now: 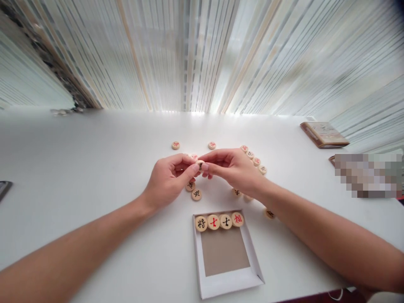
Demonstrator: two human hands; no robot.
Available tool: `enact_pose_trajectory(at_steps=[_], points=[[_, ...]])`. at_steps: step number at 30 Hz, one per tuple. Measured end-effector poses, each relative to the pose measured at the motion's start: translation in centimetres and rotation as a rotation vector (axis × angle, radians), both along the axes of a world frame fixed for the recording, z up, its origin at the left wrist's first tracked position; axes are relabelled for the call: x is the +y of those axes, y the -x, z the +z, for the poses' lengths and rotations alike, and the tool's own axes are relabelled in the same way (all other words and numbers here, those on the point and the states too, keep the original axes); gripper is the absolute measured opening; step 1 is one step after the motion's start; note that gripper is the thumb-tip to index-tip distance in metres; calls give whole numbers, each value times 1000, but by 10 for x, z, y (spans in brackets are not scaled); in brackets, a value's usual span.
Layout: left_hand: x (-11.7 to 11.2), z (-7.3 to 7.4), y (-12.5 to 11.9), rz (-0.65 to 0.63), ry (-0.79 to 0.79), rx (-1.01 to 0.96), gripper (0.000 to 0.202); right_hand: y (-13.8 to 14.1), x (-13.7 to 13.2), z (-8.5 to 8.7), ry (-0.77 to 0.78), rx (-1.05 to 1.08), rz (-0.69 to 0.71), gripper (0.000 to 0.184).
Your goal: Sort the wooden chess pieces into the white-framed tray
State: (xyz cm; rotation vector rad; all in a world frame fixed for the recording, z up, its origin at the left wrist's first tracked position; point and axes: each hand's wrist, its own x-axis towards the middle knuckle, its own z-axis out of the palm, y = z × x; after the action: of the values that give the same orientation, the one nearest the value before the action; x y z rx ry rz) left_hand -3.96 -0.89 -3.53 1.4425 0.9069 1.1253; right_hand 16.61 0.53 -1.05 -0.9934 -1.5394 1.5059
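Between the fingertips of both my hands is a round wooden xiangqi piece [200,166] with a black character. My left hand [168,176] pinches it from the left, and my right hand [232,166] pinches it from the right. Both hands hover over the middle of the white table, partly hiding other pieces under them. Close below my left hand lie two pieces with black characters, one of them a xiangqi piece [196,194] in full view. Nearer to me is a shallow white box [227,288], its far edge lined with a row of several pieces [213,221] in red and black.
Two red-marked pieces, one a left piece [175,145], lie beyond my hands. A line of several pieces [256,161] runs beside my right hand; a black-marked piece [269,213] is by my right forearm. At right sits a book-like box [325,134]. Striped curtains [164,54] hang behind.
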Motion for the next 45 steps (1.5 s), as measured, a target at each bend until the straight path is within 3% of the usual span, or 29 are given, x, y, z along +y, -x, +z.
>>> enact_pose_trajectory(at_steps=[12,23,28,33,37,45], points=[[6,5,4,-95,122,22,12,-5,-4,-19,134,75,-10,28],[1,8,2,-49,75,133,11,2,-9,-16,169,94,-106,21],[2,8,3,-102,180,82,11,2,-12,-20,194,126,-142,21],[3,7,4,-68,255,31,21,5,-11,-25,213,211,-111,29],[4,6,6,-62,262,34,26,7,-11,-27,181,233,-135,36],[7,5,9,-121,202,30,17,7,-10,-26,191,170,-167,41]])
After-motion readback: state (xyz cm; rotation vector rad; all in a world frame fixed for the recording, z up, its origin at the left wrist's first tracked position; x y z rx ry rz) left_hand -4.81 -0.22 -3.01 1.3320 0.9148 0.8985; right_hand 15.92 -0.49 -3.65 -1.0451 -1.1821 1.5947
